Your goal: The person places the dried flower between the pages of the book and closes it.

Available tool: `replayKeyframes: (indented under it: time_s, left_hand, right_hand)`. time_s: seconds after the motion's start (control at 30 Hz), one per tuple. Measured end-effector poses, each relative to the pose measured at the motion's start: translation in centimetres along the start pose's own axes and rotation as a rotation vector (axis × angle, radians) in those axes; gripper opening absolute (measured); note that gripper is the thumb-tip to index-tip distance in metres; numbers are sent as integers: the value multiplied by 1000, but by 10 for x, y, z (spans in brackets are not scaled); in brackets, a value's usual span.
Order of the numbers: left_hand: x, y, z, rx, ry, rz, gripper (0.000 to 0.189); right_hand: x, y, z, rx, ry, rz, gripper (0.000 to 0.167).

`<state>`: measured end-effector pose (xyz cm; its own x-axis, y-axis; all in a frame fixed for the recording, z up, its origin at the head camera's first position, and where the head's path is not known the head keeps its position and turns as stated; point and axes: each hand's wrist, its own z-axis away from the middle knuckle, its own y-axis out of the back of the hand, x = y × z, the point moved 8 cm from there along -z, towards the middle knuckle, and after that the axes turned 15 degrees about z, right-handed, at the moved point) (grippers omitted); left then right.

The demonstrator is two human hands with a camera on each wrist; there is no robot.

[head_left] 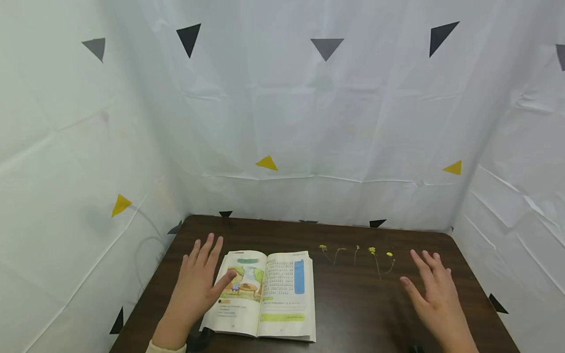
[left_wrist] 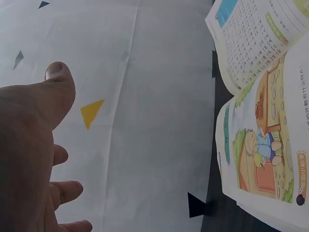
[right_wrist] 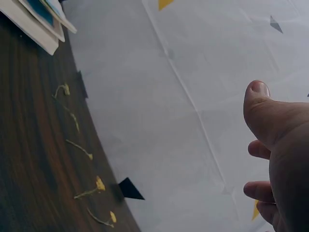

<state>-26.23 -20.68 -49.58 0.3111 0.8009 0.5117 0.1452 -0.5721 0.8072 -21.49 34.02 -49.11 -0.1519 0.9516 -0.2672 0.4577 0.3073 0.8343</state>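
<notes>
An open book (head_left: pixel 282 321) with a coloured picture on its left page lies on the dark wooden table (head_left: pixel 348 314). My left hand (head_left: pixel 198 279), fingers spread and holding nothing, hovers over the book's left edge and covers part of that page. To the right of the book, several small dried yellow flowers (head_left: pixel 372 251) on thin stems lie in a loose row. My right hand (head_left: pixel 437 299) is raised right of the flowers, with its fingers apart and nothing in them. In the right wrist view the flowers (right_wrist: pixel 100 183) lie well away from the thumb.
White sheeting (head_left: pixel 282 122) with black, grey and yellow triangles surrounds the table at the back and both sides. A small black object (head_left: pixel 200 338) sits by the left wrist, near the book's lower left corner.
</notes>
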Motion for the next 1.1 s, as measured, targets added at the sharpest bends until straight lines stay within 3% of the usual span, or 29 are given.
replayKeyframes:
  time_s: [0.27, 0.53, 0.73, 0.87, 1.1]
  left_hand:
    - [-2, 0, 4, 16, 3, -16, 94]
    - [-2, 1, 11, -8, 29, 1, 93]
    - [-5, -3, 16, -17, 57, -1, 96]
    - [-5, -7, 18, -20, 64, 20, 96]
    - [2, -17, 18, -55, 98, 126, 101]
  right_hand:
    - [-1, -11, -2, 0, -10, -18, 70]
    - [4, -42, -7, -93, -66, -119, 70]
    - [1, -59, -10, -94, -92, -122, 63]
    - [4, -65, -11, -75, -140, -108, 54]
    - [20, -82, -12, -144, -267, -241, 43]
